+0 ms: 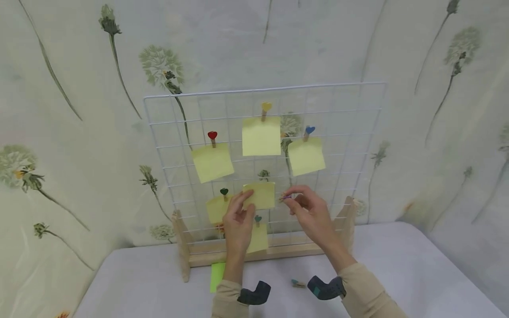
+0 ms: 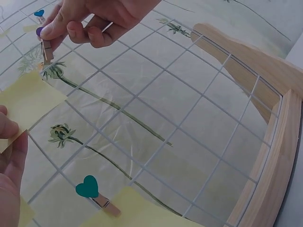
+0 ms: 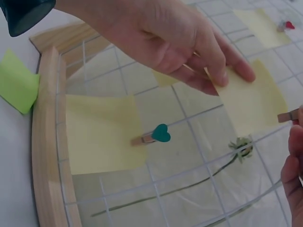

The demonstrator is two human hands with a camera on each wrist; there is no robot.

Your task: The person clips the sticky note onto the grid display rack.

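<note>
My left hand (image 1: 238, 216) pinches a yellow sticky note (image 1: 261, 197) by its left side and keeps it at the middle of a white wire grid (image 1: 318, 87). Just right of that note, my right hand (image 1: 316, 216) pinches a small wooden clothespin (image 2: 46, 51) with a purple top between thumb and fingers. In the right wrist view the clothespin's tip is at the note's edge; whether it grips the paper I cannot tell. Below, a teal-heart clothespin (image 3: 150, 136) holds another yellow note (image 3: 102, 137) on the grid.
More yellow notes hang from clothespins with red (image 1: 212, 135), yellow (image 1: 266, 106), blue (image 1: 309, 130) and dark green hearts (image 1: 224, 191). A wooden stand (image 1: 294, 252) carries the grid. On the white table lie a green note (image 1: 217, 274) and a loose clothespin (image 1: 298, 284).
</note>
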